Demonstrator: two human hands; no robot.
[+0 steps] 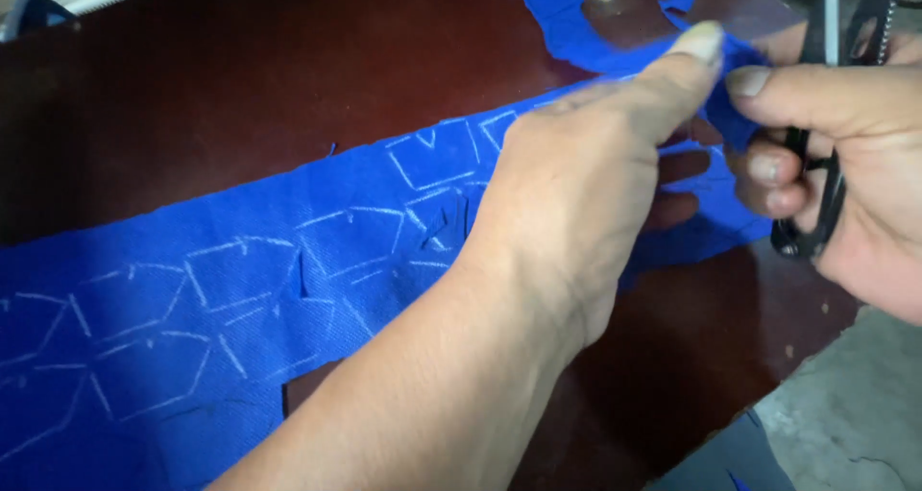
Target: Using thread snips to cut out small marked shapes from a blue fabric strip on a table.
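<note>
Our left hand [576,193] pinches the blue cloth [240,289] taut on the dark table [192,97]; our right hand [855,155], fingers closed through the scissors [816,203], should cut along the chalk lines [192,299].

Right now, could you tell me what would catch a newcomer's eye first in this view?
The bright blue fabric stands out first, lying across the dark reddish-brown table and covered with white chalk outlines of angular shapes. Next comes the left hand reaching across the middle and pinching the cloth's edge near the upper right. Beside it, at the right edge, the right hand grips black-handled scissors against that same pinched piece.
</note>
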